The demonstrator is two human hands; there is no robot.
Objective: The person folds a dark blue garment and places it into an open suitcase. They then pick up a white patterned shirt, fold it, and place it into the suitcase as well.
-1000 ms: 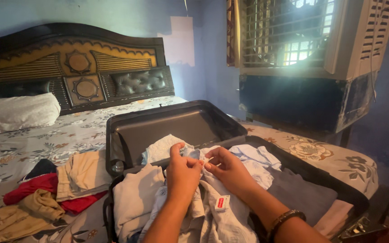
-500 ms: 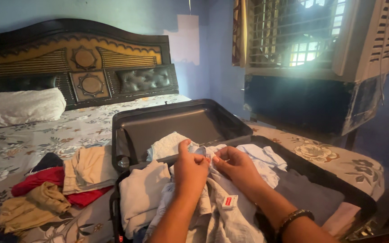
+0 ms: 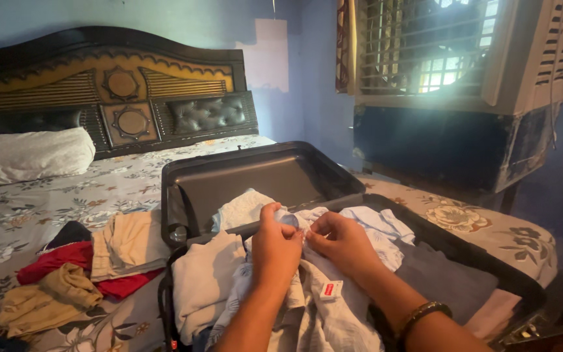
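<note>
Since 1.0 s ago: thumbs drawn closer together, gap between them gone, view nudged slightly right; suitcase and bed otherwise unchanged.

Left hand (image 3: 275, 248) curled, thumb up, fingertips pinching a fold of the pale shirt (image 3: 324, 309) near its collar edge. Right hand (image 3: 341, 242) mirrored just at 3 o'clock of it, thumb and forefinger nipping the same edge, touching the left thumb. Likely held so, both pinches on 1 small spot, to work a button or straighten the placket; exact detail too small to tell. Dark bracelet (image 3: 426, 311) on the right wrist.

Shirt draped over the near half of the open black suitcase (image 3: 529, 287), a small red-and-white tag (image 3: 331, 289) showing at 5 o'clock from the hands. Inside that half: a cream garment (image 3: 197, 280) at 9 o'clock of the hands, a white textured cloth (image 3: 245, 207) at 11 o'clock, a light blue piece (image 3: 376, 225) at 2 o'clock, a grey folded layer (image 3: 447, 280) at 4 o'clock. Lid half (image 3: 262, 179) propped up at 12 o'clock, seemingly bare inside.

Farther out at 9 o'clock, on the floral bedsheet (image 3: 66, 195): a loose heap of 4 or so garments, tan (image 3: 125, 241), red (image 3: 53, 261), khaki (image 3: 47, 300), dark (image 3: 70, 231), apparently waiting beside the case. White pillow (image 3: 27, 155) and carved headboard (image 3: 112, 91) at 10 o'clock; barred window (image 3: 418, 45) at 1 o'clock.
</note>
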